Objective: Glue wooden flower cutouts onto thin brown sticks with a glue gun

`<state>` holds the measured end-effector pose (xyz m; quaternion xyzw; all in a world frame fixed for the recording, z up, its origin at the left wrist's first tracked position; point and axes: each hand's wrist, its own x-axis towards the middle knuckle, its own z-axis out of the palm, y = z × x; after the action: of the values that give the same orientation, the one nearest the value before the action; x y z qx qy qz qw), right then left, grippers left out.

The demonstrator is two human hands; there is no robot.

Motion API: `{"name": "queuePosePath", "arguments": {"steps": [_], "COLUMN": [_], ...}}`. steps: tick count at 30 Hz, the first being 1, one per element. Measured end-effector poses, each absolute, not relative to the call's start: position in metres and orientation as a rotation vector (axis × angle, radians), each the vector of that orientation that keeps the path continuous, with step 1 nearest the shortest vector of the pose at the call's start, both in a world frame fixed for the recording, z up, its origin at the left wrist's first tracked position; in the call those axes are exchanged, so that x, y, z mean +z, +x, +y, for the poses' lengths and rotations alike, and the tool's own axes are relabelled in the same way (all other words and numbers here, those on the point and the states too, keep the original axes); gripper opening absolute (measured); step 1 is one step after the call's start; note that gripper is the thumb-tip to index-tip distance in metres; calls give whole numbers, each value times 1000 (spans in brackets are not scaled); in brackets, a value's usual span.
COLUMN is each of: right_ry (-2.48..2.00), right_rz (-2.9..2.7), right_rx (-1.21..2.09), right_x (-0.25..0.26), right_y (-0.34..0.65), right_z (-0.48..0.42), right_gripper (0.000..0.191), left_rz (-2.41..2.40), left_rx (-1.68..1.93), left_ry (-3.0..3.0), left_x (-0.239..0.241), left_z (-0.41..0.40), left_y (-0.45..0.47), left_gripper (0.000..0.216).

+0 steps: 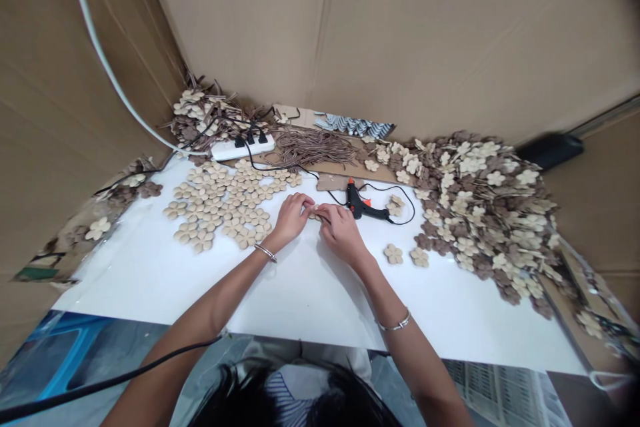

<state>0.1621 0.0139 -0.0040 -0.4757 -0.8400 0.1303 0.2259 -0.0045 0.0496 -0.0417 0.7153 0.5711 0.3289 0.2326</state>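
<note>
Close together over the white table [300, 293], my left hand [294, 217] and my right hand [343, 230] pinch a small beige flower piece [316, 212] between their fingertips. Most of the piece is covered by the fingers. A black glue gun [367, 207] with an orange tip lies just right of my right hand, its nozzle toward the back. Spread to the left of my left hand are many beige flower pieces [225, 200]. On the right, two loose beige flowers [393, 254] lie side by side, and another [395, 205] sits by the gun's cord.
A large heap of beige and brown flowers [475, 193] covers the right side. Brown strips [315, 149] lie at the back beside a white power strip [243, 147] with plugs. Cardboard walls [400, 33] enclose the table; a white cable [100, 47] hangs at left.
</note>
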Motion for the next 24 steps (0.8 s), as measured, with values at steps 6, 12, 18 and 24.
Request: {"name": "queuePosePath", "arguments": {"steps": [6,12,18,24], "right_ry": [-1328,-1323,-1310,-1282], "right_rz": [-2405,-2430,-2432,-2436], "right_rx": [209,152,79,91], "right_x": [-5,-8,-11,-11], "right_y": [161,161,159,157], "right_z": [13,12,11,10], "right_gripper": [43,42,41,41], "left_rz": [1575,1580,1587,1601], "left_rx": [900,898,894,897], "left_ry": [1969,1971,1976,1982], "left_x": [-40,-41,-41,-40], "left_z": [49,49,48,48], "left_y": [-4,-3,-3,-2], "left_gripper": [10,8,7,7]}}
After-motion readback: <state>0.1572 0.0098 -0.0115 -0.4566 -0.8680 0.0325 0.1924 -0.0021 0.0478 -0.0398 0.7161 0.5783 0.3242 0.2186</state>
